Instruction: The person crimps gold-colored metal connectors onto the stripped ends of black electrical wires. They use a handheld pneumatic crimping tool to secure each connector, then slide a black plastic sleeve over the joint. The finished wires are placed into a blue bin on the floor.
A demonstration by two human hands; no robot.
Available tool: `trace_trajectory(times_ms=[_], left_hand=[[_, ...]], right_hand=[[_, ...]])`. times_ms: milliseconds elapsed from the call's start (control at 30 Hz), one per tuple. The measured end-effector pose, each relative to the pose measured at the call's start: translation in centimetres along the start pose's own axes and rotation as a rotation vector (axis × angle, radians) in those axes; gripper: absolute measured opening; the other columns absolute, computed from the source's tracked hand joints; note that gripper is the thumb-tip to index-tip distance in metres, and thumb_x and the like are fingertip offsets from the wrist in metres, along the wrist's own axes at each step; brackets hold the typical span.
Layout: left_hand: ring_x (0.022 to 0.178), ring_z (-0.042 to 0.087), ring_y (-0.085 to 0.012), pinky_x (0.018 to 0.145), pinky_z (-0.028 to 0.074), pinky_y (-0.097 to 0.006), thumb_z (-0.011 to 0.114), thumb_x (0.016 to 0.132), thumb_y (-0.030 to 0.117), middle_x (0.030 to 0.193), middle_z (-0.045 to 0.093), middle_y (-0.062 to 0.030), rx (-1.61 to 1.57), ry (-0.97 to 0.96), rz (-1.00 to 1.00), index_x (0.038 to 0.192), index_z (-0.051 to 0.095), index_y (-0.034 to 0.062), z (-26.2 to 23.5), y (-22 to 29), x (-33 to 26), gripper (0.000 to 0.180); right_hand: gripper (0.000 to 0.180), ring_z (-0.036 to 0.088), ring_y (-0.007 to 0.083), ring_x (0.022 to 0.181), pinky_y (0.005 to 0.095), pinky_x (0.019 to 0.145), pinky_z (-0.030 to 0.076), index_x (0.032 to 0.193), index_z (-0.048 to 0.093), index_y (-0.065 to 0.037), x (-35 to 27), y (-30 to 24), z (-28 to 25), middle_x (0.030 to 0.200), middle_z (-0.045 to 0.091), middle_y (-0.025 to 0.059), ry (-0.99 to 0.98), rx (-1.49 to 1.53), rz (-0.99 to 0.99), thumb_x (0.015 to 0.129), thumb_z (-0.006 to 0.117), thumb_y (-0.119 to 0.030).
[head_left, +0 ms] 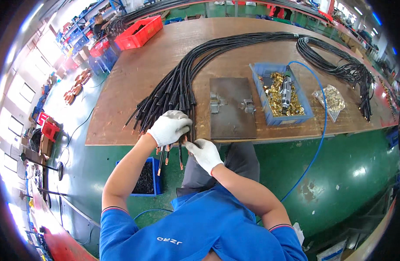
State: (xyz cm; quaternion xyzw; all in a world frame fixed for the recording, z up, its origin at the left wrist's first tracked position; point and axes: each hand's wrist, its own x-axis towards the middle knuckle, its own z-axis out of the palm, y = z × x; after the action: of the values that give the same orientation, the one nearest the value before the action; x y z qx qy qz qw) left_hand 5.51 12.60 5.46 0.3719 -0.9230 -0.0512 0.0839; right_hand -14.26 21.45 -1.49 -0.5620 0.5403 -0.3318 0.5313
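A thick bundle of black cables (176, 85) fans out over the table's near edge, several of their ends showing bare copper. My left hand (169, 127), in a white knitted glove, lies over the cables with its fingers curled round some of them. Close beside it, my right hand (204, 153), gloved too, pinches a cable near its copper tip with thumb and forefinger. Cable ends (180, 163) hang down below my left hand, in front of my lap. Which single cable each hand grips is partly hidden by the gloves.
Right of the bundle lies a dark metal plate (232, 122) with two clamps. Beyond it, a blue bin (291, 120) holds brass terminals and a power tool (286, 93) on a blue hose (325, 117). A bag of terminals (330, 102), red crate (141, 35) and floor bin (158, 182) surround me.
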Motion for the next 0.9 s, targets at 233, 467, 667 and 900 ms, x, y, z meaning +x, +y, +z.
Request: trace_trajectory(times_ms=[233, 467, 667, 900], left_hand=[[0.13, 0.063, -0.0368, 0.112, 0.049, -0.054, 0.075, 0.079, 0.012, 0.135, 0.066, -0.0144, 0.032, 0.235, 0.443, 0.131, 0.068, 0.0098, -2.6, 2.4, 2.3, 0.052], [0.084, 0.069, -0.0345, 0.076, 0.056, -0.048, 0.072, 0.085, 0.022, 0.085, 0.065, -0.0094, 0.023, 0.066, 0.586, 0.112, 0.069, 0.0133, -2.2, 0.4, 7.0, 0.028], [0.078, 0.069, -0.0352, 0.072, 0.054, -0.048, 0.074, 0.092, 0.024, 0.08, 0.065, -0.0103, -0.011, 0.075, 0.394, 0.109, 0.07, 0.0119, -3.3, -2.5, 7.5, 0.021], [0.08, 0.069, -0.036, 0.072, 0.055, -0.048, 0.076, 0.091, 0.019, 0.082, 0.067, -0.0133, -0.188, 0.092, 0.212, 0.106, 0.07, 0.0084, -1.7, -4.0, 6.6, 0.019]], right_hand=[[0.046, 0.072, 0.0362, 0.079, 0.0458, 0.078, 0.054, 0.093, 0.074, 0.002, 0.2, -2.5, -6.0, 0.083, 0.072, 0.0237, -0.086, -0.096, -0.176, 0.101, 0.063, -0.042], [0.036, 0.075, 0.0371, 0.083, 0.0473, 0.077, 0.057, 0.101, 0.075, -0.003, 1.6, -7.2, -12.3, 0.086, 0.075, 0.0193, -0.245, -0.523, -0.164, 0.104, 0.063, -0.037], [0.026, 0.076, 0.0366, 0.079, 0.049, 0.071, 0.06, 0.109, 0.075, -0.013, 6.0, -5.3, -10.5, 0.085, 0.076, 0.0147, 0.146, -0.825, -0.591, 0.101, 0.068, -0.037], [0.017, 0.074, 0.0268, 0.066, 0.0402, 0.059, 0.057, 0.099, 0.075, -0.016, 8.5, -4.9, -12.1, 0.074, 0.073, 0.0068, 0.116, -1.047, -0.786, 0.095, 0.077, -0.032]])
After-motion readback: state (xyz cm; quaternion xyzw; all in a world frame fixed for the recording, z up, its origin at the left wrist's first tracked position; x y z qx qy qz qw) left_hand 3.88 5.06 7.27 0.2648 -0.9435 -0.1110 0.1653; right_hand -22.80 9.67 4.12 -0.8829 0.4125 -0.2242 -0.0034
